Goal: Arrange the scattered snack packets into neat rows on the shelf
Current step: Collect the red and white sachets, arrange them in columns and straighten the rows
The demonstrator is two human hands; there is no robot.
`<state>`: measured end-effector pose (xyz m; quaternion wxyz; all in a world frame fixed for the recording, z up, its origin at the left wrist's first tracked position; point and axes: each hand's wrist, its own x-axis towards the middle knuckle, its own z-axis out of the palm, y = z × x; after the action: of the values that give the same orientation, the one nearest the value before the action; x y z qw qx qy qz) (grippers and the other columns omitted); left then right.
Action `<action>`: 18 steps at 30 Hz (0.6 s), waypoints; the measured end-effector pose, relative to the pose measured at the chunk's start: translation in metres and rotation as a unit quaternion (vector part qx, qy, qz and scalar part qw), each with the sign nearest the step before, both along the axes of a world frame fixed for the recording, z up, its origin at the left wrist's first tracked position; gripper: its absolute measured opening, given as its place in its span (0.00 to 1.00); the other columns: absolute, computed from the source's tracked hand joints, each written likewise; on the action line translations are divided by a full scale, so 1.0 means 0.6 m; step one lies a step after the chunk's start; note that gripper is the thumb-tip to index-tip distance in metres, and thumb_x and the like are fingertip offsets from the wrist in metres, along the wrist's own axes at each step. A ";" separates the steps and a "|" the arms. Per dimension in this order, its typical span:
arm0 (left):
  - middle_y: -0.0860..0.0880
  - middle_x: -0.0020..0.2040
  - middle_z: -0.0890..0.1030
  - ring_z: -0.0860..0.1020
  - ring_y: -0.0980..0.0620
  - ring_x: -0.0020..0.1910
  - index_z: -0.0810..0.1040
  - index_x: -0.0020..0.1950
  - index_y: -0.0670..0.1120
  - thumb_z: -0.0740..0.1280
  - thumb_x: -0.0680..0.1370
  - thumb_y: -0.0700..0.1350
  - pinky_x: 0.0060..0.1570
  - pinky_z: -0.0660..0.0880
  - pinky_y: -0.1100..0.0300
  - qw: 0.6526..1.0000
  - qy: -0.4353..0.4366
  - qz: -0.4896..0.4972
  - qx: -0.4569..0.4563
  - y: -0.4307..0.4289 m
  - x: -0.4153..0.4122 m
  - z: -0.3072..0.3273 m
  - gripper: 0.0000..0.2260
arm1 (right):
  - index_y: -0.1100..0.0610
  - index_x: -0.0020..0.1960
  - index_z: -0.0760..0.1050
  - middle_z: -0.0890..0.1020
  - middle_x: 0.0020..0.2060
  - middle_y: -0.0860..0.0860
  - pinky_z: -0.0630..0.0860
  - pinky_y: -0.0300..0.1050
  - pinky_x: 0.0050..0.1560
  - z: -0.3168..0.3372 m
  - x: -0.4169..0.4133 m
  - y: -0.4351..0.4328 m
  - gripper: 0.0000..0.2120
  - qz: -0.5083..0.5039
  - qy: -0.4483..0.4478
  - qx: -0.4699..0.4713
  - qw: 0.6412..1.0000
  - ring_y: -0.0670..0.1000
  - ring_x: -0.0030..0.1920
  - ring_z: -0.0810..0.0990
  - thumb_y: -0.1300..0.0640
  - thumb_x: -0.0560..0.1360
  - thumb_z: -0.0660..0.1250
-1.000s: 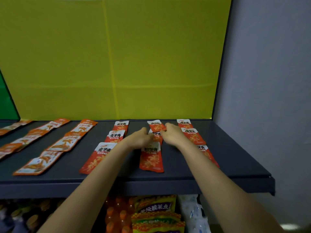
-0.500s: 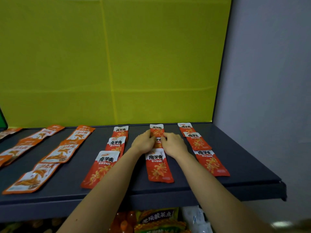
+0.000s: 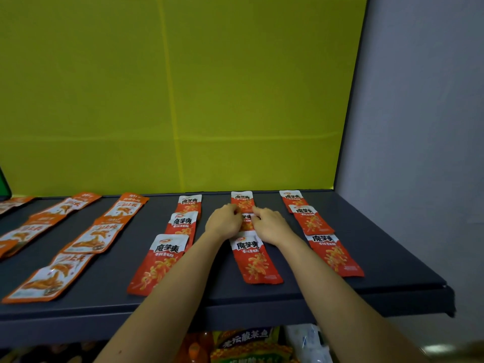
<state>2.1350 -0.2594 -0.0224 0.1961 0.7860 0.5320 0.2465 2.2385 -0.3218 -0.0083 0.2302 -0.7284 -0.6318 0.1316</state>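
Red and white snack packets lie in rows running front to back on the dark grey shelf [image 3: 387,268]. In the middle row a front packet [image 3: 255,260], a middle packet [image 3: 246,221] and a back packet [image 3: 242,201] overlap. My left hand [image 3: 224,222] and my right hand [image 3: 269,225] sit on either side of the middle packet, fingers curled onto its edges. Most of that packet is hidden by the hands. A left row starts at a packet [image 3: 159,263] and a right row at another packet [image 3: 334,254].
Orange and white packets [image 3: 91,238] lie in slanted rows on the shelf's left part. A yellow-green back panel [image 3: 183,100] closes the rear, a grey wall [image 3: 419,127] the right side. More packaged snacks [image 3: 243,344] stand below the shelf's front edge.
The view has come closer to the shelf and dropped a little. Both hands have stayed at the middle packet of the middle row, drawing slightly nearer to each other.
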 end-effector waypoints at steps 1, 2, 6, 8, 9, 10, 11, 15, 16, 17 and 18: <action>0.36 0.54 0.78 0.76 0.38 0.53 0.73 0.45 0.37 0.56 0.79 0.41 0.50 0.70 0.51 1.000 0.004 0.002 -0.001 0.000 0.000 0.000 0.10 | 0.59 0.73 0.63 0.67 0.71 0.60 0.61 0.52 0.70 0.001 0.000 0.001 0.20 0.009 -0.004 -0.007 1.000 0.60 0.70 0.65 0.58 0.82 0.49; 0.36 0.55 0.78 0.75 0.38 0.54 0.74 0.48 0.36 0.56 0.79 0.41 0.51 0.70 0.51 1.000 0.007 0.003 -0.004 -0.001 -0.001 0.001 0.11 | 0.58 0.73 0.62 0.65 0.72 0.60 0.60 0.52 0.71 0.002 0.000 0.002 0.21 0.015 -0.005 -0.015 1.000 0.60 0.71 0.64 0.58 0.82 0.48; 0.38 0.60 0.75 0.73 0.39 0.60 0.74 0.59 0.36 0.55 0.80 0.42 0.59 0.68 0.51 1.000 0.004 0.006 -0.025 0.001 -0.004 0.004 0.14 | 0.57 0.74 0.59 0.63 0.73 0.61 0.60 0.52 0.71 0.005 0.002 0.001 0.21 0.020 0.009 -0.032 0.999 0.59 0.71 0.64 0.59 0.82 0.48; 0.37 0.59 0.75 0.72 0.39 0.60 0.73 0.54 0.36 0.54 0.80 0.42 0.60 0.66 0.51 0.999 -0.015 0.005 -0.030 -0.004 -0.006 0.008 0.12 | 0.59 0.74 0.59 0.65 0.71 0.62 0.62 0.53 0.70 0.009 0.000 -0.004 0.21 0.012 0.041 -0.029 0.999 0.60 0.70 0.65 0.58 0.81 0.48; 0.36 0.55 0.75 0.72 0.39 0.58 0.73 0.49 0.37 0.54 0.80 0.41 0.58 0.66 0.51 0.999 -0.037 0.010 -0.034 -0.009 -0.007 0.013 0.11 | 0.61 0.73 0.61 0.67 0.70 0.62 0.64 0.53 0.68 0.012 -0.003 -0.010 0.21 0.004 0.071 -0.023 0.997 0.60 0.69 0.67 0.58 0.81 0.49; 0.37 0.51 0.76 0.73 0.39 0.56 0.73 0.46 0.37 0.54 0.80 0.40 0.54 0.68 0.51 0.997 -0.063 0.020 -0.040 -0.017 -0.009 0.019 0.11 | 0.63 0.71 0.62 0.68 0.70 0.61 0.65 0.52 0.67 0.018 -0.004 -0.018 0.20 -0.005 0.104 -0.015 0.994 0.60 0.69 0.67 0.58 0.81 0.49; 0.36 0.49 0.77 0.74 0.39 0.54 0.74 0.45 0.36 0.54 0.79 0.40 0.52 0.69 0.51 0.995 -0.085 0.029 -0.051 -0.025 -0.012 0.024 0.11 | 0.64 0.70 0.64 0.69 0.69 0.61 0.65 0.50 0.67 0.024 -0.006 -0.029 0.19 -0.014 0.139 -0.007 0.990 0.60 0.69 0.67 0.59 0.81 0.50; 0.39 0.61 0.77 0.75 0.42 0.60 0.74 0.59 0.38 0.57 0.79 0.44 0.59 0.71 0.52 0.990 -0.095 -0.001 -0.100 -0.072 -0.036 0.031 0.14 | 0.66 0.67 0.68 0.72 0.67 0.60 0.65 0.48 0.66 0.035 -0.004 -0.088 0.17 -0.014 0.229 -0.004 0.973 0.57 0.68 0.69 0.61 0.81 0.53; 0.42 0.62 0.76 0.74 0.44 0.61 0.73 0.61 0.40 0.56 0.80 0.45 0.59 0.70 0.54 0.990 -0.088 -0.017 -0.109 -0.090 -0.042 0.027 0.14 | 0.65 0.68 0.68 0.72 0.67 0.60 0.65 0.49 0.66 0.032 -0.006 -0.104 0.17 -0.006 0.228 -0.009 0.974 0.57 0.68 0.70 0.60 0.81 0.53; 0.44 0.63 0.75 0.73 0.45 0.62 0.71 0.63 0.42 0.56 0.80 0.46 0.58 0.69 0.57 0.990 -0.078 -0.028 -0.111 -0.110 -0.048 0.023 0.15 | 0.63 0.69 0.67 0.73 0.67 0.59 0.65 0.50 0.67 0.028 -0.008 -0.119 0.18 0.003 0.221 -0.016 0.975 0.57 0.68 0.70 0.59 0.81 0.54; 0.44 0.64 0.74 0.72 0.46 0.63 0.70 0.65 0.43 0.55 0.80 0.47 0.58 0.67 0.57 0.992 -0.066 -0.035 -0.103 -0.128 -0.054 0.018 0.15 | 0.61 0.70 0.66 0.73 0.67 0.59 0.66 0.51 0.67 0.023 -0.010 -0.131 0.18 0.012 0.213 -0.021 0.977 0.57 0.67 0.71 0.58 0.81 0.54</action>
<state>2.1027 -0.3360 -0.0118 0.3194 0.7614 0.5128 0.2350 2.2322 -0.4007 0.0057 0.3430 -0.6804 -0.5742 0.2996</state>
